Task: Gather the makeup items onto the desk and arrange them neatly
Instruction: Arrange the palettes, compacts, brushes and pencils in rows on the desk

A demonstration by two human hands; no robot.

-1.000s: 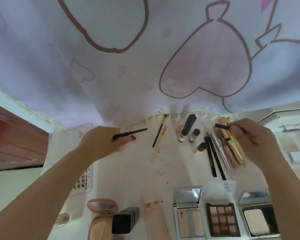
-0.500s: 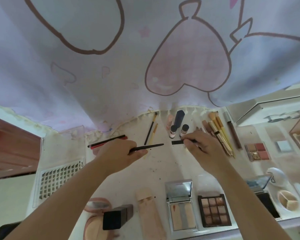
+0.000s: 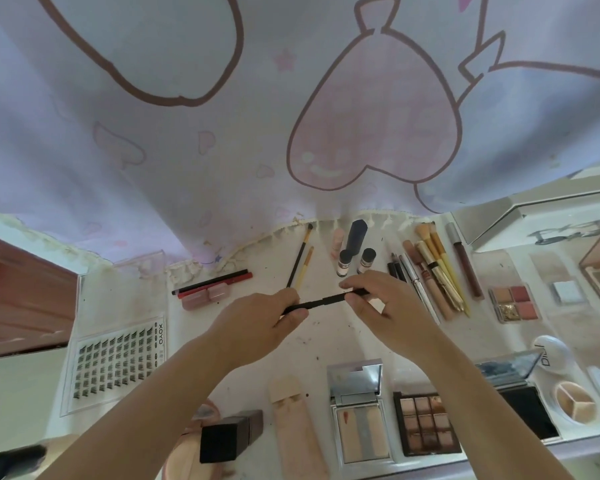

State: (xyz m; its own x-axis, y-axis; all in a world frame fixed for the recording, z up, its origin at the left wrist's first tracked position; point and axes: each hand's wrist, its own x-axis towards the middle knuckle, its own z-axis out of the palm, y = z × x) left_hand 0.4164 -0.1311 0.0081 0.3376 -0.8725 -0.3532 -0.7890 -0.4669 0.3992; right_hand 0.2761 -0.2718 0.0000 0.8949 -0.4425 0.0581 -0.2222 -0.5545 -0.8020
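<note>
Pinching the light, stiff, slim black pencil (image 3: 326,301) at both ends, your left hand (image 3: 257,327) and right hand (image 3: 388,306) should grip lightly, near its middle.

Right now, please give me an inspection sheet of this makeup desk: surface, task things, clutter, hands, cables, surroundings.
Surface: white desk, with dark specks and stains.
Job's things: black pencil held above the desk; brushes and pencils in a row at the back right; nine-pan palette and open compact at the front.
Clutter: lash tray at the left.
Hands: left hand and right hand each grip one end of the black pencil.
Cables: nothing seen.
Surroundings: printed curtain hanging behind the desk.
</note>
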